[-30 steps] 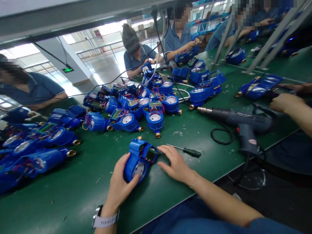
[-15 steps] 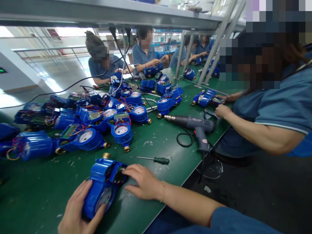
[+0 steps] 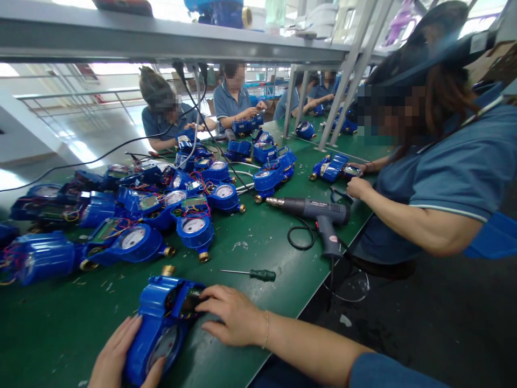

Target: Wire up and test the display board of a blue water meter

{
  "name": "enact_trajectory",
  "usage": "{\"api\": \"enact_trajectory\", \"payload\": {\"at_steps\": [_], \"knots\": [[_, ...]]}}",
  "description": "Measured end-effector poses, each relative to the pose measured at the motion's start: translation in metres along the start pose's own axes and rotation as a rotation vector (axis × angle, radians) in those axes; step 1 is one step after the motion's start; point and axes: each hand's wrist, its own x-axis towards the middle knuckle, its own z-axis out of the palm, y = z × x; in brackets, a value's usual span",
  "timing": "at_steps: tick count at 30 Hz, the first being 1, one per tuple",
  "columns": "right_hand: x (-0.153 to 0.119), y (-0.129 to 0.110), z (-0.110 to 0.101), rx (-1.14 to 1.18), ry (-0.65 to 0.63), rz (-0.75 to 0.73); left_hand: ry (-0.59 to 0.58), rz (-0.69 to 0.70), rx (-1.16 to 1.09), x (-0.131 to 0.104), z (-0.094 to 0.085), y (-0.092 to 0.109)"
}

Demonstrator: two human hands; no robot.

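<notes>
Holding the blue meter (image 3: pixel 161 323) on the surface (image 3: pixel 258 237), my left hand (image 3: pixel 117 361) stays wrapped around it; right fingers (image 3: pixel 205 305) have crept into its open compartment, grasping nothing.

White lettering on heat gun (image 3: pixel 311 207) barrel, meter dials (image 3: pixel 193 224): too small, blurred; nothing readable.

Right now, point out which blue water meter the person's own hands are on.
The blue plastic water meter nearest the table's front edge: left hand cups its dial end, right hand rests on its open compartment. The others lie untouched beyond.
</notes>
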Motion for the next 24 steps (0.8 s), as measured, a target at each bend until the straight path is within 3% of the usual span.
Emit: {"api": "enact_trajectory", "payload": {"at_steps": [3, 6, 12, 17, 24], "knots": [[-0.001, -0.003, -0.003, 0.045, 0.008, 0.004, -0.012, -0.092, -0.008, 0.005, -0.006, 0.018], [-0.003, -0.006, -0.005, 0.116, 0.04, 0.015, -0.022, -0.1, -0.009, 0.01, -0.011, 0.03], [-0.004, -0.005, -0.005, 0.237, 0.163, 0.024, -0.054, -0.1, -0.037, 0.011, -0.014, 0.027], [-0.005, -0.005, -0.004, 0.164, 0.238, 0.046, -0.041, -0.105, -0.068, 0.011, -0.015, 0.031], [-0.003, -0.004, 0.005, 0.201, 0.135, 0.124, -0.051, -0.139, -0.109, 0.01, -0.016, 0.029]]}}
